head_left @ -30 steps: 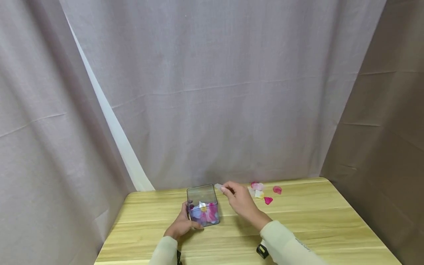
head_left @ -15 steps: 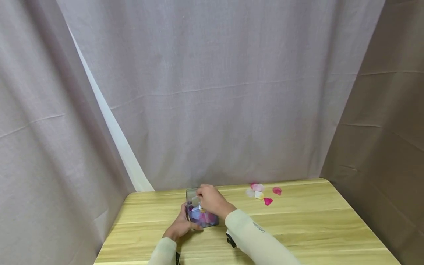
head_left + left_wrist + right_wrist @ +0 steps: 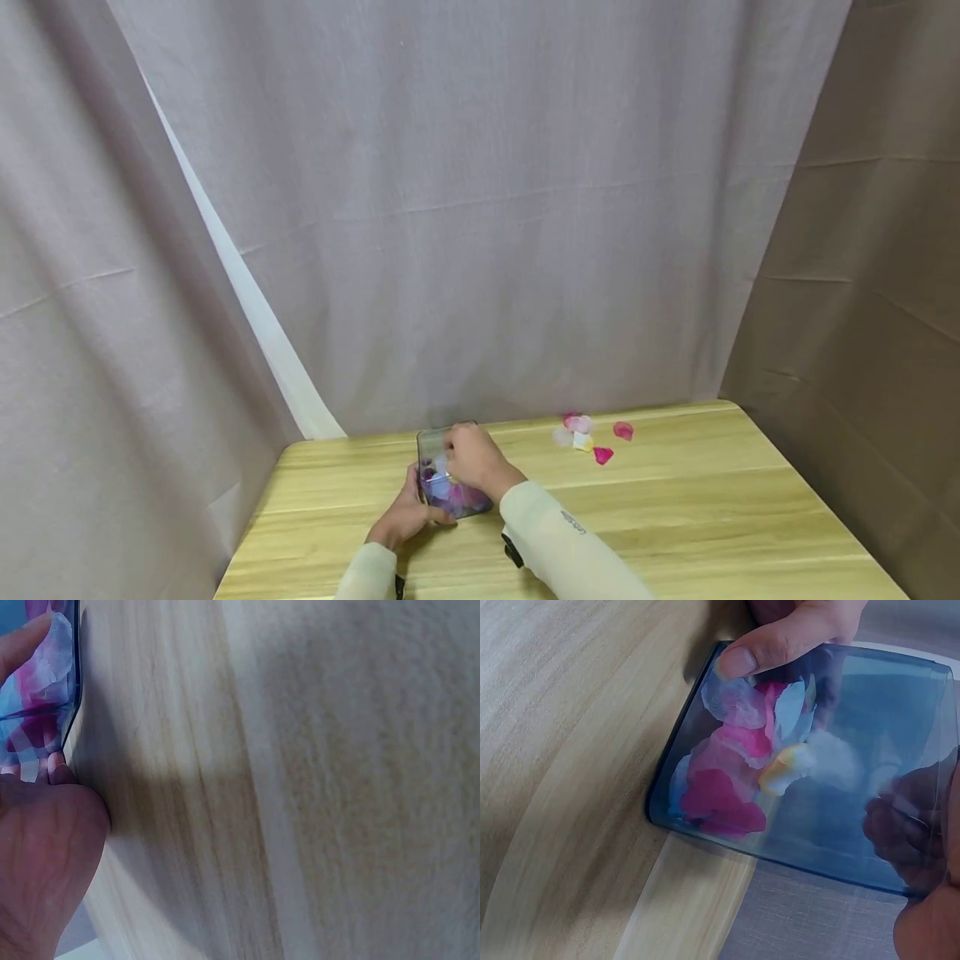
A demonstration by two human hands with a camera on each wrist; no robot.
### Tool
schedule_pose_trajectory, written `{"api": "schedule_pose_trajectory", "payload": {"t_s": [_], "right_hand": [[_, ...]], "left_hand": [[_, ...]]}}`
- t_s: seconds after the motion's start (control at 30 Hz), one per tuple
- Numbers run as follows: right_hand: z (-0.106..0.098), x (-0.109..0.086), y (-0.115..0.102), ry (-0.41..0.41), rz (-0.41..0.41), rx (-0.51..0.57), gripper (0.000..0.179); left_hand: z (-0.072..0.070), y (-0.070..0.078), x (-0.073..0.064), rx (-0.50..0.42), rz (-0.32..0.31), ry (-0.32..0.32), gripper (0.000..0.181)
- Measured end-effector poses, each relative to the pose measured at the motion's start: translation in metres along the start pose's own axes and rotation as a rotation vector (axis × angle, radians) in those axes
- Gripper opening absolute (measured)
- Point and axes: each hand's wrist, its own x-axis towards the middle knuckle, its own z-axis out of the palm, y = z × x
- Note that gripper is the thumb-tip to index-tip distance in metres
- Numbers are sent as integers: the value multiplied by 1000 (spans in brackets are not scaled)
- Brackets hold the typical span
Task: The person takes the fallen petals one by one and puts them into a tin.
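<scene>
A clear bluish-grey plastic box (image 3: pixel 483 505) stands upright on the table, holding pink, magenta, white and yellow flower petals (image 3: pixel 724 795). My left hand (image 3: pixel 408 515) grips it from the left side, thumb along its near side; in the right wrist view the left thumb (image 3: pixel 772 649) presses on the box wall. My right hand (image 3: pixel 477 458) reaches in over the box's top, fingers curled down inside. Through the tinted wall, a pale petal (image 3: pixel 836 761) shows just beside the right fingertips (image 3: pixel 889 821). I cannot tell whether those fingers still pinch it.
Several loose petals (image 3: pixel 581 442) in white, pale pink, yellow and magenta lie on the wooden table (image 3: pixel 675 500), right of the box near the back edge. Grey curtains (image 3: pixel 480 208) hang behind and at both sides.
My right hand has moved left from beside the box, carrying a whitish petal, and then its fingers have gone down into the box. My left hand keeps its grip on the box.
</scene>
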Motion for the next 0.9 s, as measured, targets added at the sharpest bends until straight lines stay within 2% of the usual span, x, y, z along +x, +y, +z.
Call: {"api": "schedule_pose_trajectory", "payload": {"t_s": [0.2, 0.53, 0.67, 0.9], "right_hand": [[2, -1, 0, -2, 6, -20, 24], [-2, -2, -2, 28, 6, -3, 21], [0, 1, -3, 43, -12, -2, 21], [3, -2, -3, 44, 16, -5, 20]], "left_hand": [[0, 0, -1, 9, -1, 13, 112], [-1, 4, 1, 5, -11, 5, 115], [-3, 3, 2, 2, -7, 15, 115], [-2, -1, 1, -11, 2, 0, 113]]}}
